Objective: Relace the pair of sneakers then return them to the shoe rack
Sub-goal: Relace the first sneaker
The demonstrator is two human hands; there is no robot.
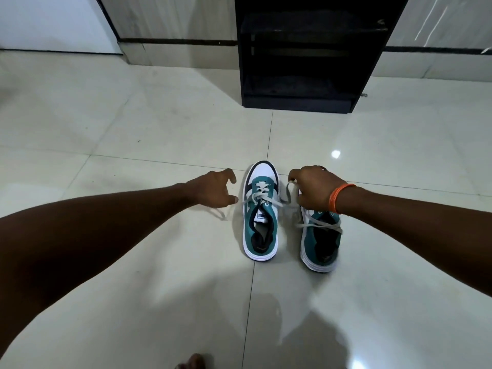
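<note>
Two teal and white sneakers stand side by side on the tiled floor, toes pointing away from me. The left sneaker (261, 211) has grey laces crossed over its tongue, with loose ends trailing to both sides. My left hand (215, 190) hovers just left of it, fingers apart, holding nothing. My right hand (314, 187), an orange band at its wrist, pinches one end of the grey lace (288, 191) of the left sneaker. That hand covers the toe of the right sneaker (322, 238), whose laces lie loose across its opening.
A black shoe rack (300, 102) with open shelves stands on the floor straight ahead, against the wall. Pale glossy floor tiles (133, 134) spread all around. My foot (194, 362) shows at the bottom edge.
</note>
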